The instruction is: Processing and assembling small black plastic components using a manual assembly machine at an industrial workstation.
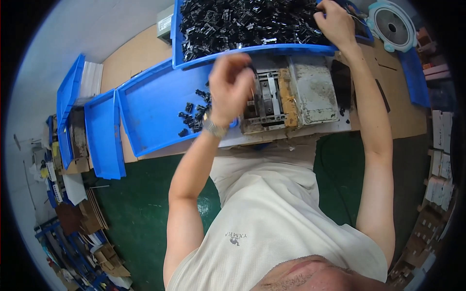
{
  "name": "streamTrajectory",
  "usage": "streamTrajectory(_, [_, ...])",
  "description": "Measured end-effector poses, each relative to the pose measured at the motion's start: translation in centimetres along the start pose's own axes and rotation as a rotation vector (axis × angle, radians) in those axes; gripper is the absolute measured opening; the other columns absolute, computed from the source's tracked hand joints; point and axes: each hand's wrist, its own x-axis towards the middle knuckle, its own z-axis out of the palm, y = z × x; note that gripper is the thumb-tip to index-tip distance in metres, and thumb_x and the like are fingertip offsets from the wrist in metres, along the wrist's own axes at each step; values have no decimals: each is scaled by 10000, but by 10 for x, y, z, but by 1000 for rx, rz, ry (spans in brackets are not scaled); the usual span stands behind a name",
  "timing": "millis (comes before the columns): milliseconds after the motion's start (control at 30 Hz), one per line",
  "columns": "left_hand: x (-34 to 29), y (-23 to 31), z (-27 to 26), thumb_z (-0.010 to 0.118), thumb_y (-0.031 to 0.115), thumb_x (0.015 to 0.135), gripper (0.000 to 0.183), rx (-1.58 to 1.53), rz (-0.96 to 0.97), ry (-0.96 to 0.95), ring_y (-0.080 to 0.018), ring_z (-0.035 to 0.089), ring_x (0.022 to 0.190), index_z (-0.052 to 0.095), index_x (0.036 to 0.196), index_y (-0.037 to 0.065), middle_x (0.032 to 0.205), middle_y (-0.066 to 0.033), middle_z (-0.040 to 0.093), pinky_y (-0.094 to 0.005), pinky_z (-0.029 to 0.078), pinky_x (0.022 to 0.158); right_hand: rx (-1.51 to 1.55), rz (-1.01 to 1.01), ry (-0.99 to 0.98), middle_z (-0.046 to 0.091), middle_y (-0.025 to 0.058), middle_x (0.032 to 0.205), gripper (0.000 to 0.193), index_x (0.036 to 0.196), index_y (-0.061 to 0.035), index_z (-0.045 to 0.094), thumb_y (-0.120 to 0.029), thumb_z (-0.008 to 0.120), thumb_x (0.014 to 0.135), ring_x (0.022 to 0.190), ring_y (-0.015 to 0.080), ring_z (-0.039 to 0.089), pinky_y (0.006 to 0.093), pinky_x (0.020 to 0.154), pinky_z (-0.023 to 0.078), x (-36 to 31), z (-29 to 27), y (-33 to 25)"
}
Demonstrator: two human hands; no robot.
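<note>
On a tan workbench [138,52], the blurred left hand [229,92] hovers near a metal fixture [273,94]. The right hand [338,25] is at the far blue bin [291,49]. I cannot tell either grip.

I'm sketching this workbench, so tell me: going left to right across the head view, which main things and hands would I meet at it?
Narrow blue tray, wide blue tray, left hand, metal fixture, right hand, round fan-like device.

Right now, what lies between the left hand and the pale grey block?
In the head view, metal rails, then a brownish strip, lie between the left hand and the block.
</note>
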Motion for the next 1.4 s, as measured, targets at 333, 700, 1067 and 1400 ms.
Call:
streamTrajectory(333, [154,15,-1,708,164,891,216,1103,595,97,-337,669,761,722,1066,38,824,-162,683,-428,542,747,1689,459,-554,687,123,1120,97,1103,-83,610,-92,570,1015,931,130,652,231,710,542,-45,-25,-42])
streamTrajectory(700, [72,39,-5,660,38,955,158,-251,41,41,-157,692,781,631,1103,-9,922,-74,654,-265,566,589,1421,423,-665,657,23,1009,338,1293,-57,612,-57,584,956,852,68,630,209,645,491,-95,-28,-97])
streamTrajectory(1067, [-32,-24,-2,723,1,841,208,568,408,-258,-326,707,812,681,1044,26,923,-143,692,-379,568,676,1285,459,-685,741,83,861,286,1204,-20,665,-27,667,918,634,63,628,188,542,488,-115,-18,-101])
streamTrajectory(1400, [-33,-29,2,711,-35,807,211,567,448,-257,-318,711,790,684,1006,29,937,-122,684,-376,590,678,1390,500,-670,695,28,791,137,1083,-35,658,-68,682,953,631,58,641,186,541,490,-117,-21,-105])
